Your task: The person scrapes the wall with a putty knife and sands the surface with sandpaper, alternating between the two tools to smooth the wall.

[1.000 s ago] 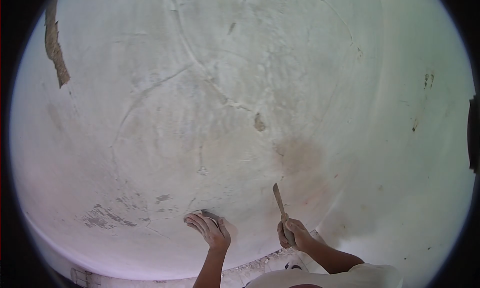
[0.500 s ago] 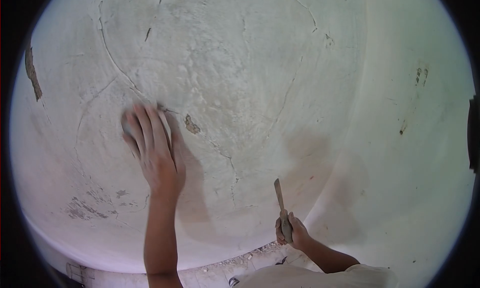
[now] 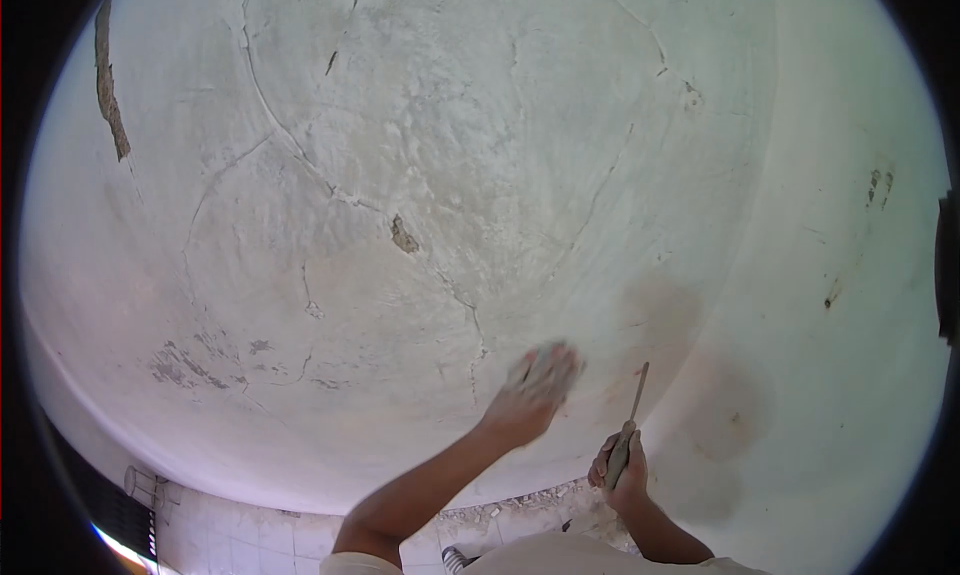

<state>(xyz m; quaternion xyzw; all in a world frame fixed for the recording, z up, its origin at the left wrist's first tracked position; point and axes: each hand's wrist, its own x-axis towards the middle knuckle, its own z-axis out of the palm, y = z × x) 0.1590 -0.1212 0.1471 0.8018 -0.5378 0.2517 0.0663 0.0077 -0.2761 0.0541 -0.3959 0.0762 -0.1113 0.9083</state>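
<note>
My left hand [image 3: 540, 390] is blurred by motion in front of the lower middle of the cracked plaster wall [image 3: 440, 135]. Its fingers lie around something flat and greyish that I cannot make out. To its right, my right hand [image 3: 622, 467] is wrapped around the grey handle of a narrow-bladed scraper [image 3: 638, 400]. The blade points up, seen nearly edge-on. A crack [image 3: 475, 335] runs down the plaster just left of my left hand. Farther up that line is a chipped brown hole [image 3: 404, 235].
A long gouge [image 3: 108, 85] marks the wall at upper left, flaked patches [image 3: 190, 365] at lower left. The wall curves into another surface [image 3: 850, 225] on the right. Debris [image 3: 540, 500] lies along its foot on the tiled floor [image 3: 270, 540]. A wire-like frame [image 3: 145, 487] stands at lower left.
My left hand has swept down and right across the wall, from the left of the chipped hole to near the scraper. The scraper has turned edge-on, and the view has shifted somewhat.
</note>
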